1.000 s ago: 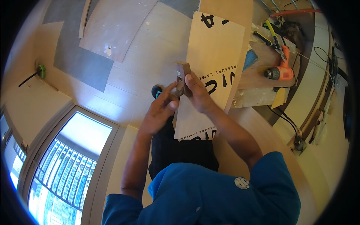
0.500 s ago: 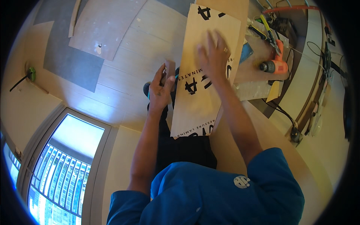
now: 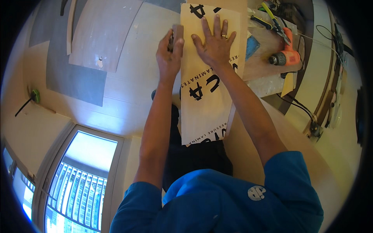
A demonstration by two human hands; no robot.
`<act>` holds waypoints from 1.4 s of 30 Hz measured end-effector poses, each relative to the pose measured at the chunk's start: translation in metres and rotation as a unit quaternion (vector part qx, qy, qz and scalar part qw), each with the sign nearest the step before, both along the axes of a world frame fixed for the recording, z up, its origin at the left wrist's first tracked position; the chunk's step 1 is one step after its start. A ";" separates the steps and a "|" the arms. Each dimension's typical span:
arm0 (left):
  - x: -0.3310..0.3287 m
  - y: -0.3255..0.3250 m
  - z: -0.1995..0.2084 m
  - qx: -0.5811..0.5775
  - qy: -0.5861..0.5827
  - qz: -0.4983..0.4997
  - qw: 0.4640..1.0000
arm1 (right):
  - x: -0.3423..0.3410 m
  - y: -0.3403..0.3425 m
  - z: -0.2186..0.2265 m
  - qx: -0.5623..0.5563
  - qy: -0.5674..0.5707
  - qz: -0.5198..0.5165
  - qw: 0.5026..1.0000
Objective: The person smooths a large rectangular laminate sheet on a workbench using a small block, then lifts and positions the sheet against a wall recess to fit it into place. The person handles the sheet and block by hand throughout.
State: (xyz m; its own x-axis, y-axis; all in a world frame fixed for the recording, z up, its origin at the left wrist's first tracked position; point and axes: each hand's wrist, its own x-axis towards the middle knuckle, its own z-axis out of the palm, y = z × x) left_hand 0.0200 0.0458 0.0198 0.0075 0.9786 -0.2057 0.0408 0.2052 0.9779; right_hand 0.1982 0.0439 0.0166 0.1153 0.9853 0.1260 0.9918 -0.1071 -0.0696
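Note:
A long pale laminate sheet (image 3: 206, 112) with black printed lettering lies in front of me, running away from my body. My right hand (image 3: 213, 42) rests flat on its far part, fingers spread, a ring on one finger. At the sheet's left edge, my left hand (image 3: 169, 56) grips a small brown block (image 3: 176, 33) and presses it against that edge. Both forearms stretch forward from my blue shirt.
An orange cordless drill (image 3: 285, 58) lies on a wooden board (image 3: 268, 64) to the right, with pliers (image 3: 272, 21) and a blue object (image 3: 252, 46) nearby. Cables run along the right side. Flat panels (image 3: 103, 35) lie on the floor at upper left. A window (image 3: 77, 182) is lower left.
Both hands have moved forward along the sheet, away from my body. The right hand went from holding near the block to lying flat on the sheet; the left still holds the block.

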 end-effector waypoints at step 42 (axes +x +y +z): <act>-0.021 -0.045 0.002 -0.128 0.068 -0.054 0.988 | 0.015 -0.003 0.012 -0.033 0.026 -0.033 0.999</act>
State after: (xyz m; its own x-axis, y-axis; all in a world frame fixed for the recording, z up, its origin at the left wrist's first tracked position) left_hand -0.0014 0.0004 0.0218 0.0649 0.8893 -0.4526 0.2026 0.4324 0.8786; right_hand 0.2127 0.0408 0.0289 0.1842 0.9814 0.0539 0.9777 -0.1773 -0.1123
